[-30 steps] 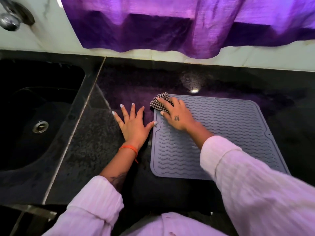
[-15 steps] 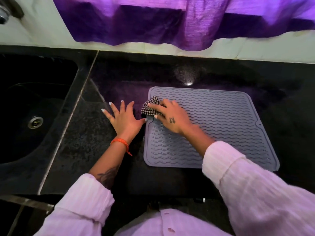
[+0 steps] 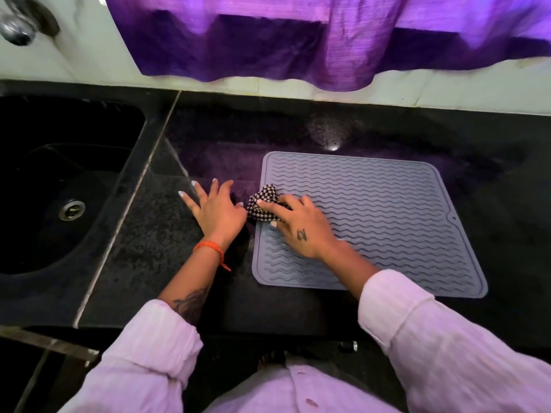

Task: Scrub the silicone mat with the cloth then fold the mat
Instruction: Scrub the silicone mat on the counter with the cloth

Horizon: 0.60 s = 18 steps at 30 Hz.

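Black sunken sink (image 3: 68, 186) far left, set in the dark polished stone counter (image 3: 143, 263). Left hand (image 3: 216, 211) lies flat w/ fingers spread on the counter, just beside the mat's left edge. Right hand (image 3: 301, 226) presses a crumpled black-and-white checked cloth (image 3: 264, 208) under curled fingers at the left edge of the flat grey wavy-ribbed silicone mat (image 3: 387, 216); purple curtain (image 3: 328, 37) hangs behind.

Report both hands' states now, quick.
Left hand: open, fingers spread flat on the counter beside the mat, holding nothing.
Right hand: fingers curled on the checked cloth, pressing it at the mat's left edge.
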Available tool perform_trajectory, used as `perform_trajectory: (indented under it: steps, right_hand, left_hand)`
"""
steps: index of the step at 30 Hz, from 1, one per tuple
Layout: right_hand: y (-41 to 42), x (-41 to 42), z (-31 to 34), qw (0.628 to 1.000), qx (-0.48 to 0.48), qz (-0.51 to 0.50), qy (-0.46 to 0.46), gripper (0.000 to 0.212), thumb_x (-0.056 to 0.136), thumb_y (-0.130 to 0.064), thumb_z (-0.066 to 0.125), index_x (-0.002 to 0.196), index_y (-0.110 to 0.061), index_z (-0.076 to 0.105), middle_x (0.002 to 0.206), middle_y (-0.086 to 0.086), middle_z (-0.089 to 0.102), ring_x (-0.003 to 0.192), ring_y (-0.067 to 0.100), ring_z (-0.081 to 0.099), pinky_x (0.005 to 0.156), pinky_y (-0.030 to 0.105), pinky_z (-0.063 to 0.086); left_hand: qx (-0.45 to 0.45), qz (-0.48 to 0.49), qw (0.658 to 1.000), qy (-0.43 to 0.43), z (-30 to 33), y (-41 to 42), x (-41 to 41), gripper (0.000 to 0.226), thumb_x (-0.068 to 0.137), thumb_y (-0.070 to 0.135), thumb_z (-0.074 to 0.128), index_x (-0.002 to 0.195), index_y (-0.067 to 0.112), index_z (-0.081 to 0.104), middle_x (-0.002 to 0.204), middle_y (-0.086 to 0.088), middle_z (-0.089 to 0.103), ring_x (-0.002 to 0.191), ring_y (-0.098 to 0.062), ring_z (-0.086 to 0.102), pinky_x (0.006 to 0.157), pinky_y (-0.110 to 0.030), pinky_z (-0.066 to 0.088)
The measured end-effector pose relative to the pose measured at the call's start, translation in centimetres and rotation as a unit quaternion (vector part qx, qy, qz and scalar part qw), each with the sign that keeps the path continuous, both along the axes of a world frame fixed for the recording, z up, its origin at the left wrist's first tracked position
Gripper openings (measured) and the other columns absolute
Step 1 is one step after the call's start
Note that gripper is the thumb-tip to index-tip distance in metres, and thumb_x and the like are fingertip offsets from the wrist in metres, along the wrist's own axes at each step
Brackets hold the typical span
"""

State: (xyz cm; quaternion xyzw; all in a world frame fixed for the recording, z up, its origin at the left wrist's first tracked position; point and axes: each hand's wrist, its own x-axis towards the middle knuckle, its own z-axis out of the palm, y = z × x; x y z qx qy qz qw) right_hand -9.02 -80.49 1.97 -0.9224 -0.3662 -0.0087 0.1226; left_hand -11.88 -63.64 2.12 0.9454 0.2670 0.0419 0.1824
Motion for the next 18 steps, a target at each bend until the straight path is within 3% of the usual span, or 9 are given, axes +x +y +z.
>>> perform_trajectory:
  steps: [6,12,15,18]
  right_hand:
    - [-1.8,-4.3,-1.5,0.998,0.053,0.014,0.007,0.044,0.091,-0.033,0.044,0.134,-0.043,0.042,0.120,-0.001,0.055,0.088,0.022,0.046,0.070,0.036,0.047]
    - [-2.1,-4.4,-0.6,0.998,0.050,0.042,0.006,0.043,0.092,-0.030,0.051,0.133,-0.042,0.045,0.119,-0.001,0.054,0.089,0.018,0.042,0.070,0.030,0.038]
    - [-2.3,-5.8,-1.2,0.998,0.054,0.031,0.015,0.042,0.091,-0.036,0.041,0.132,-0.042,0.046,0.121,0.000,0.055,0.088,0.018,0.045,0.072,0.032,0.043]
    - [-2.0,-5.0,-0.5,0.998,0.053,0.035,0.018,0.043,0.092,-0.031,0.049,0.133,-0.041,0.046,0.121,0.000,0.053,0.088,0.019,0.042,0.072,0.035,0.045]
  left_hand:
    - [-0.014,0.018,1.000,-0.007,-0.3,0.6,0.0,0.051,0.090,0.032,0.053,0.140,0.023,0.042,0.154,-0.005,0.029,0.146,-0.032,-0.003,0.110,-0.053,-0.021]
    - [-0.025,0.013,0.999,-0.023,0.0,0.2,0.2,0.050,0.091,0.031,0.053,0.139,0.022,0.044,0.153,-0.006,0.030,0.146,-0.032,-0.002,0.110,-0.052,-0.020]
    - [-0.026,0.011,0.999,-0.021,0.0,0.0,0.1,0.049,0.091,0.032,0.053,0.138,0.022,0.044,0.153,-0.006,0.031,0.146,-0.032,-0.001,0.112,-0.052,-0.019]
    - [-0.028,0.005,0.999,-0.015,0.1,-0.2,0.2,0.050,0.091,0.033,0.053,0.139,0.022,0.043,0.154,-0.006,0.030,0.146,-0.031,-0.002,0.112,-0.051,-0.020]
